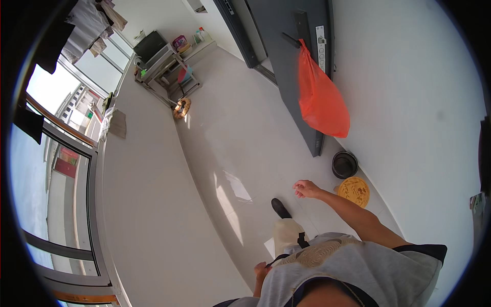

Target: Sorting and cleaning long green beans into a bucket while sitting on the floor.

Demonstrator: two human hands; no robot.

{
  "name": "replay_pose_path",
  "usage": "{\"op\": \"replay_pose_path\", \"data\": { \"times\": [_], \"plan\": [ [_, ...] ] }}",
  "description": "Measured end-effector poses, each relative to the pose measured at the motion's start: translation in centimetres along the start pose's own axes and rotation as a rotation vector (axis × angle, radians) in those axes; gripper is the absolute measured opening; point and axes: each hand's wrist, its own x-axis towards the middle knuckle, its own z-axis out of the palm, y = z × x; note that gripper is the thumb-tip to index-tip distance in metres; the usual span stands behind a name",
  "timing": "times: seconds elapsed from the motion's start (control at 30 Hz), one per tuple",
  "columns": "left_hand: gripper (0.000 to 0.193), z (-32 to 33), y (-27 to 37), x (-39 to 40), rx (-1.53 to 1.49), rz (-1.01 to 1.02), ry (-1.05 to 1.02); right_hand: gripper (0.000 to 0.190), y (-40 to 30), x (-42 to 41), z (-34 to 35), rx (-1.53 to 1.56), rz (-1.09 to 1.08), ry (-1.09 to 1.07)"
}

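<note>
My right hand (305,188) is held out in front of me over the tiled floor, its fingers loosely curled and nothing seen in them. My left hand (262,270) is low beside my shirt, at a black strap (277,259); whether its fingers grip the strap is hard to tell. Nearest to my right forearm are a round yellow stool top (353,192) with a leaf pattern and a black bucket (345,165) by the wall. A red plastic bag (321,96) hangs from the handle of an open dark grey door (284,42).
A low wall with windows (94,215) runs along the left, with laundry (86,28) hanging above. At the far end a small table (157,65) bears a dark flat box-like thing, and a brown furry thing (182,108) lies on the floor by it. A white wall (406,96) stands right.
</note>
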Motion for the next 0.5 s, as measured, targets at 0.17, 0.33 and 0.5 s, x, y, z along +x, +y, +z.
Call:
{"op": "replay_pose_path", "data": {
  "times": [0.17,0.33,0.5],
  "plan": [
    [0.017,-10.0,1.7,17.0,0.244,-0.172,-0.288,0.023,-4.8,13.6,-2.9,-0.041,0.008,0.007],
    [0.018,-9.8,-0.8,30.9,-1.201,-1.063,0.340,0.022,-4.8,19.9,-7.9,-0.185,0.434,0.114],
    [0.030,-17.5,0.8,45.2,-0.491,-0.472,0.117,0.023,-7.8,28.5,-10.8,-0.039,0.490,0.228]
  ]
}}
